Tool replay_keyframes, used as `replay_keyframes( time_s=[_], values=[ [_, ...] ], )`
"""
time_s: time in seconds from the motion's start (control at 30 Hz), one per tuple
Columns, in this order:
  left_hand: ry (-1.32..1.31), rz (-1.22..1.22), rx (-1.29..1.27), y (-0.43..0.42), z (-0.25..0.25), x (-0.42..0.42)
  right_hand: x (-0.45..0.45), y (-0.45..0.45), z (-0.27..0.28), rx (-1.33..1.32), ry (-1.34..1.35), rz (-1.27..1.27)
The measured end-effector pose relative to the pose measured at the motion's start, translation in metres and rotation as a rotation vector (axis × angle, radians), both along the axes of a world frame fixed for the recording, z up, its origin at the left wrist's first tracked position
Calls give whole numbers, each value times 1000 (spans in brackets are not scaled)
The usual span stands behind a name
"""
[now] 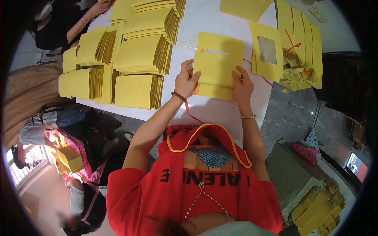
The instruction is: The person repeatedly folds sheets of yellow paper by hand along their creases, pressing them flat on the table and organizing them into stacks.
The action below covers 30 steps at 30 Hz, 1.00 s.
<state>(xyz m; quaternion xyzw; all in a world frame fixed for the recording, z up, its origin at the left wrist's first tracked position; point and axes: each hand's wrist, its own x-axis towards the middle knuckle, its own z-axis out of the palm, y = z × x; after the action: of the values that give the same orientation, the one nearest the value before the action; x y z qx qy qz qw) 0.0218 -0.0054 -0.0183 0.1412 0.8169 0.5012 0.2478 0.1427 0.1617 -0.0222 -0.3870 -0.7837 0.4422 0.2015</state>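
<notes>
Yellow folded card pieces [218, 70] lie in front of me on the white table, a slot showing near their upper edge and orange bits at the left edge. My left hand [186, 82] grips the left edge, thumb on top and fingers behind. At the right edge my right hand [243, 85] pinches the same piece with its thumb on the face. A thin red ribbon [193, 116] hangs below my left wrist, and more red ribbon shows right of the card. Beside it on the right lies a yellow card with a grey rectangular window [267, 50].
Stacks of folded yellow card [138, 91] fill the table's left side. At the right are long yellow sheets [313, 49] with scraps and a red bow. A co-worker's arm [80, 25] reaches in at the upper left; other people are at the lower left. A green-covered box [289, 177] stands lower right.
</notes>
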Motion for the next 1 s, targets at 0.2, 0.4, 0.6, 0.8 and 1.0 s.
replay_keyframes(
  time_s=[0.2,0.4,0.6,0.8,1.0],
  values=[
    [24,11,0,5,3,3,-2,-3,1,-13,-29,-25],
    [21,32,-1,5,5,4,-2,-6,2,-53,-9,-66],
    [290,-13,-68,-2,12,12,-2,-6,-3,-38,56,-72],
    [954,-546,-148,17,36,25,0,-3,-11,25,44,-50],
    [995,-776,-279,33,3,22,0,-5,-6,-2,15,-59]
  ],
)
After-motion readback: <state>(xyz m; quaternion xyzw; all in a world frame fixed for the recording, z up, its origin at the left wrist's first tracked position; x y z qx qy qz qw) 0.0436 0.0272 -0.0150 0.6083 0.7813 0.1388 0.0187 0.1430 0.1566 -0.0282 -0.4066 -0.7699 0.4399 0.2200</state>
